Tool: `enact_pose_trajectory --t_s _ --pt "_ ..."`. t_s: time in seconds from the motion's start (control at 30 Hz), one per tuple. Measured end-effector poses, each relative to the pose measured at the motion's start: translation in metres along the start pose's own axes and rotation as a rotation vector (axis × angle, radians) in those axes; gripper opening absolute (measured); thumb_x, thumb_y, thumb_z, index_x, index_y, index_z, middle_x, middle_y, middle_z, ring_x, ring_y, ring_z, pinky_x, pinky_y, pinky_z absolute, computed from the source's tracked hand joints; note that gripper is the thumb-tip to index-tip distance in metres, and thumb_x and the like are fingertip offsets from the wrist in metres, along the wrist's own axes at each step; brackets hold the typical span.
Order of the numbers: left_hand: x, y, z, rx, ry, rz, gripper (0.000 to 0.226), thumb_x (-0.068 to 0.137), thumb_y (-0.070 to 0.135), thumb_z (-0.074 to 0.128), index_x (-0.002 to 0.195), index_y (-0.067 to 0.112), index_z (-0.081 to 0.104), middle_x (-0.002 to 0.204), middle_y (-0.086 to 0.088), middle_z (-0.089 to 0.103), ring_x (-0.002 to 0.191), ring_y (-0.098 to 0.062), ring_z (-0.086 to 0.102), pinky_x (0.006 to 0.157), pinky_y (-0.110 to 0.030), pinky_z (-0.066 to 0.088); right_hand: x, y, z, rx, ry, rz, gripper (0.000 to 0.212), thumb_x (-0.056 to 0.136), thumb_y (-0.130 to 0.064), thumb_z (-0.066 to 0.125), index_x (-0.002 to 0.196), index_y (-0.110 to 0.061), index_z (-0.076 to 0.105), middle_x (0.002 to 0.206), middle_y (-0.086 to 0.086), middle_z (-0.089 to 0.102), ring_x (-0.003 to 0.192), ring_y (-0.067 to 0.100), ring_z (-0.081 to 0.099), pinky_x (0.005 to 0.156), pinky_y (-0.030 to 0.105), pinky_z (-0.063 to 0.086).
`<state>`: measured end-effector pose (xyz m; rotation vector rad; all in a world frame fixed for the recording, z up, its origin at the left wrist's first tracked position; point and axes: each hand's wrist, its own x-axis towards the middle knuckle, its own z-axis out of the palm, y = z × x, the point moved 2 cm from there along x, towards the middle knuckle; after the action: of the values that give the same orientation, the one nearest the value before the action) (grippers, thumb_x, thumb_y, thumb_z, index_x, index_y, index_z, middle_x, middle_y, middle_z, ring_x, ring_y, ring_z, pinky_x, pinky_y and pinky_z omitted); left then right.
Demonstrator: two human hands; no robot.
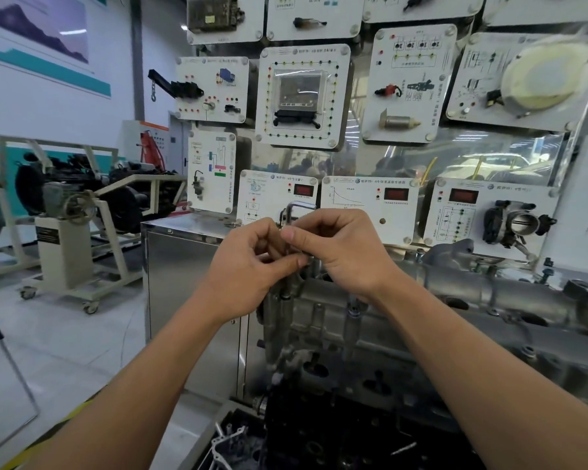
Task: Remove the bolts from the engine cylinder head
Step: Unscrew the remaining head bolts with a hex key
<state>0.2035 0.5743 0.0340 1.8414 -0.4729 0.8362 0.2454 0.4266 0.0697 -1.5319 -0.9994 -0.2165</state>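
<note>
The grey metal cylinder head (336,320) lies in front of me, running from the centre to the right edge. An L-shaped hex key (294,209) stands upright over its far left corner, its bent end sticking up above my fingers. My left hand (252,266) pinches the key's shaft from the left with curled fingers. My right hand (340,249) grips the same shaft from the right, thumb pressed against it. The bolt under the key is hidden by my hands. Another bolt (353,308) with a blue washer stands on the head just right of my hands.
A board of white display panels (299,96) with car parts rises right behind the head. A steel cabinet (180,273) stands to the left of it. An engine on a wheeled stand (68,212) sits far left. A tray of dark parts (238,442) lies below.
</note>
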Motion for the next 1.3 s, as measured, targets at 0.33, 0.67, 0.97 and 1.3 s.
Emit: enact_pose_trajectory --t_s 0.33,0.67,0.97,1.3 --pt "-0.012 -0.001 -0.003 -0.08 -0.072 -0.016 0.024 0.094 0.0 0.06 0.105 0.017 0.073 0.093 -0.002 0.079 0.092 -0.017 0.075 0.082 -0.023 0.058 -0.001 0.001 0.002 -0.077 -0.028 -0.023 0.009 0.09 -0.01 0.069 0.094 -0.003 0.075 0.084 0.017 0.074 0.073 0.017 0.067 0.068 0.028 0.058" --pt "-0.004 0.0 0.006 0.007 0.068 0.015 0.024 0.079 0.004 0.079 0.083 -0.006 0.057 0.065 -0.008 0.06 0.06 -0.01 0.059 0.059 -0.017 0.049 0.0 0.002 -0.001 -0.065 0.052 -0.058 0.012 0.08 -0.011 0.08 0.086 -0.001 0.077 0.079 0.016 0.075 0.072 0.023 0.068 0.071 0.039 0.058" --pt "-0.005 0.005 -0.002 -0.086 -0.125 -0.047 0.015 0.092 0.009 0.063 0.106 0.007 0.07 0.091 -0.004 0.075 0.092 -0.012 0.071 0.084 -0.021 0.055 0.0 0.002 0.001 -0.106 -0.028 -0.055 0.009 0.09 -0.011 0.071 0.092 -0.004 0.076 0.082 0.008 0.074 0.077 0.017 0.068 0.075 0.032 0.057" --pt "-0.01 0.004 0.001 -0.104 0.046 -0.054 0.013 0.084 0.008 0.071 0.093 -0.001 0.073 0.08 -0.01 0.077 0.076 -0.024 0.075 0.072 -0.031 0.061 -0.002 0.001 0.004 -0.163 -0.017 -0.131 0.012 0.093 -0.013 0.068 0.087 -0.007 0.076 0.078 0.005 0.072 0.077 0.02 0.068 0.074 0.038 0.056"
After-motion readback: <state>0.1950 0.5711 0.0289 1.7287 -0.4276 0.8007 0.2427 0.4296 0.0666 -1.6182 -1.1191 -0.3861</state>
